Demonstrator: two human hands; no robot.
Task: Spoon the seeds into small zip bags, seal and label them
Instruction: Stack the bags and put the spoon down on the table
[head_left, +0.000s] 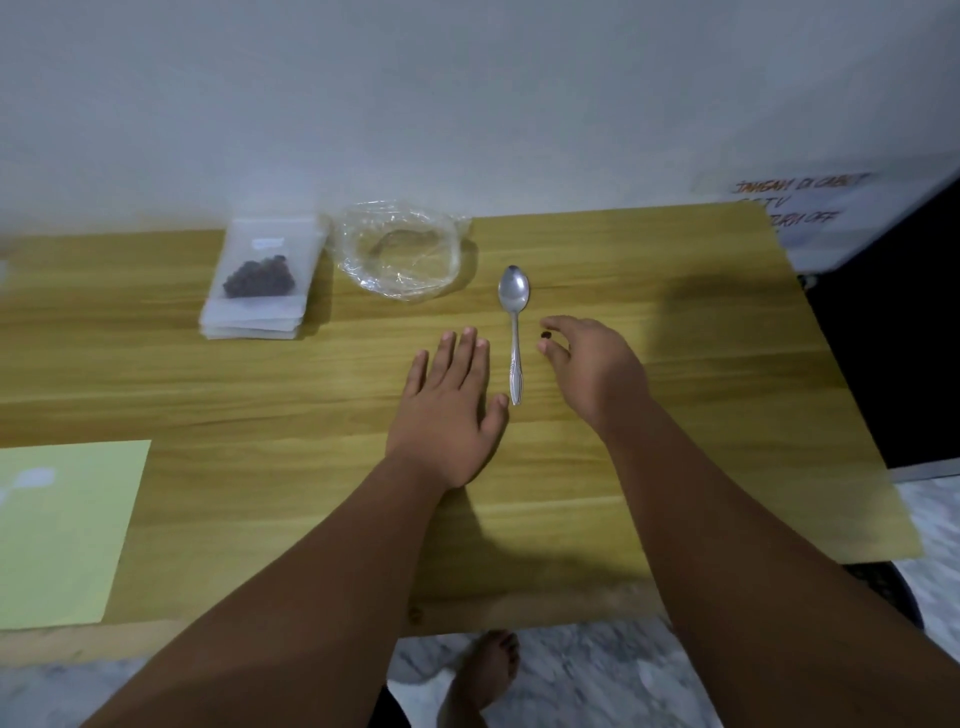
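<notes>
A metal spoon (514, 332) lies on the wooden table (675, 415), bowl away from me. My left hand (449, 410) rests flat on the table just left of the spoon, fingers straight. My right hand (592, 369) hovers right of the spoon and pinches a single dark seed (545, 334) between thumb and forefinger. A stack of small zip bags (260, 280) lies at the back left; the top bag holds dark seeds and bears a white label. A crumpled clear plastic wrapper (400, 249) sits beside the stack.
A pale green sheet (67, 530) with white labels lies at the table's front left. A white wall runs behind the table. A paper with handwriting (800, 208) hangs at the back right. My bare foot (483, 675) shows on the marble floor below.
</notes>
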